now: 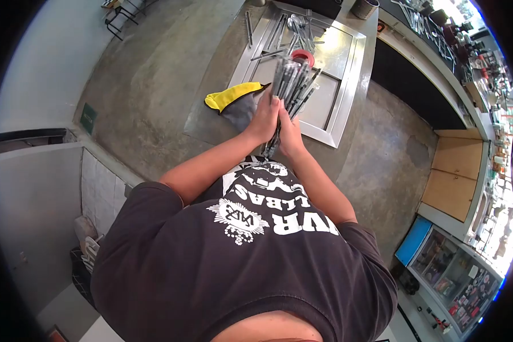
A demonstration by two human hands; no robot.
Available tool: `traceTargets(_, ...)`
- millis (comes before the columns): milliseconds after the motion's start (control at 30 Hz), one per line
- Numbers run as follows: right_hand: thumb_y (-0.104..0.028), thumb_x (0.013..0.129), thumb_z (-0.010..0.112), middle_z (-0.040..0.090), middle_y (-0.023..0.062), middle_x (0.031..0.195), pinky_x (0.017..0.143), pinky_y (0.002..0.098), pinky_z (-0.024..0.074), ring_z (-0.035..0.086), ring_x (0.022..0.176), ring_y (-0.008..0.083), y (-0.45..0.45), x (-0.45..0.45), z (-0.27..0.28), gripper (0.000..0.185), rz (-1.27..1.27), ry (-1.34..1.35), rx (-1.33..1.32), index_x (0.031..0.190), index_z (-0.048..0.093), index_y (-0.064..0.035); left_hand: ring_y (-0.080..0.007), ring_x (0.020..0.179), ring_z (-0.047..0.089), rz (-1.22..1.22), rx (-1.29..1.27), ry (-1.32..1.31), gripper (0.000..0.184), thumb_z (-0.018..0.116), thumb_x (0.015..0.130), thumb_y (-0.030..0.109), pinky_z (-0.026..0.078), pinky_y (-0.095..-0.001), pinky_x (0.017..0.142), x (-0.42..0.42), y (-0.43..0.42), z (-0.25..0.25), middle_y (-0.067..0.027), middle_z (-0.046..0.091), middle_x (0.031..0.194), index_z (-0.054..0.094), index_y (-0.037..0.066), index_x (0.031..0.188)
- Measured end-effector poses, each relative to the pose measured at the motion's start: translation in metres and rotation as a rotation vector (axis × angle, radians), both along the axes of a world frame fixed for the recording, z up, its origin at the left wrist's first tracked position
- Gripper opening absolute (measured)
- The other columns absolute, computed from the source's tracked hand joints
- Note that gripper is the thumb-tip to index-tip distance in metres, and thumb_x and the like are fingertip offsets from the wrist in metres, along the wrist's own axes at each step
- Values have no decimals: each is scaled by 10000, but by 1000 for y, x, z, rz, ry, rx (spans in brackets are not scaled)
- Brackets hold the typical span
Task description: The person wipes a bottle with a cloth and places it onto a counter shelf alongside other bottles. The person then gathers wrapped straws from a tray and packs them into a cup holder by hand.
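Between my two hands is an upright bundle of long, thin metal cutlery (290, 82), its lower ends reaching down near my shirt. My left hand (261, 118) presses against the bundle from the left, fingers closed around it. On the other side, my right hand (290, 135) wraps it too, with the thumbs close together in front. The upper ends are smeared, so the exact kinds of pieces cannot be told. Just behind the bundle shows a red round object (304, 56). A yellow and grey cloth (232, 97) lies left of my left hand.
Loose spoons and forks (298, 25) lie on the metal-framed counter panel (335, 128). A few more thin pieces (248, 28) rest at its left. A metal can (363, 8) stands at the back right. Tools crowd a side counter (422, 23), above wooden cabinets (453, 171).
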State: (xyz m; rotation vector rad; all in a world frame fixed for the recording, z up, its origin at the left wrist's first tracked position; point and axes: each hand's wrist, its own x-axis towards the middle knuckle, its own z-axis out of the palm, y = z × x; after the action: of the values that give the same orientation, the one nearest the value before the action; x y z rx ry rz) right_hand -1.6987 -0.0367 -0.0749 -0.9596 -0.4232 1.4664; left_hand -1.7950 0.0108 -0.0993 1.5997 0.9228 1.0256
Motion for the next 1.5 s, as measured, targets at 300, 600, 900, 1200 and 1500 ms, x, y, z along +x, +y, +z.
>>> traceTargets(300,-121,938,701,699,64,1057,797,291,552,669,907,139,-6,30,-13,298,95,-62,32,1194,639,19,-453,1513,72,59,62,233,1072,366,965,710,161,-504,1218,15,-33,15,-339,4,1614,-48,-86,1551)
traceTargets(600,-16,861,719,693,92,1130,889,324,541,676,989,170,-12,63,7,354,-53,-171,188,1199,627,30,-362,1510,184,-40,89,-53,987,280,997,693,189,-462,1212,51,-29,30,-272,119,1618,-38,-43,1572)
traceTargets(900,-13,841,728,680,74,1051,821,354,563,679,917,186,-9,116,1,391,-68,-60,-58,1204,586,12,-458,1490,187,-394,332,596,1127,444,892,781,187,-493,1209,70,10,56,-311,161,1605,126,-73,1557)
traceTargets(1200,43,819,713,638,82,882,755,365,547,655,807,207,10,158,-2,218,-111,-140,40,991,582,11,-269,951,697,413,148,330,548,721,853,498,553,-393,811,29,204,86,-156,710,1024,659,-5,1062)
traceTargets(1500,32,842,672,622,90,891,763,373,535,652,803,219,18,183,-19,232,-197,50,-35,1044,561,11,-415,919,705,545,-182,1069,593,721,771,581,551,-457,842,-44,365,-118,-247,731,950,759,-10,804)
